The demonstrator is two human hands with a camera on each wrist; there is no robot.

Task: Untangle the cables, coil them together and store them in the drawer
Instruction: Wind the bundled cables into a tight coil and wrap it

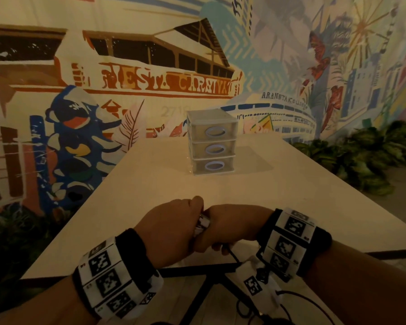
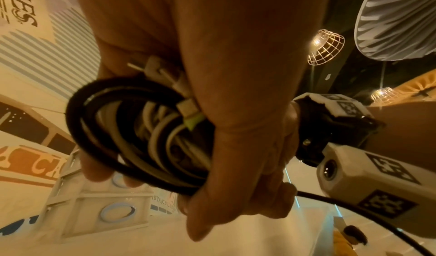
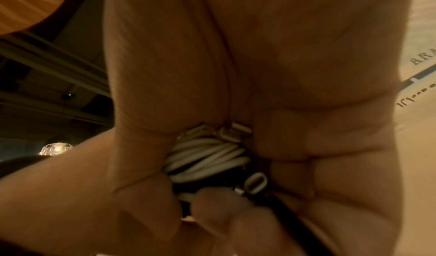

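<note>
Black and white cables (image 2: 146, 135) are wound into one coil, with white plugs (image 2: 188, 109) at its top. Both hands grip this coil above the table's front edge. In the head view my left hand (image 1: 174, 226) and right hand (image 1: 230, 228) press together, and only a bit of the cable bundle (image 1: 203, 222) shows between them. The right wrist view shows white loops (image 3: 207, 157) and connectors (image 3: 235, 131) squeezed under my right palm (image 3: 306, 73). A black strand (image 2: 354, 204) trails from the right hand (image 2: 254, 157). The three-drawer unit (image 1: 212, 146) stands mid-table, all drawers shut.
The beige table (image 1: 150, 195) runs away from me toward a painted mural wall. Green plants (image 1: 361, 160) line the floor on the right. Black table legs (image 1: 197, 289) and loose camera wires (image 1: 302, 301) show below the front edge.
</note>
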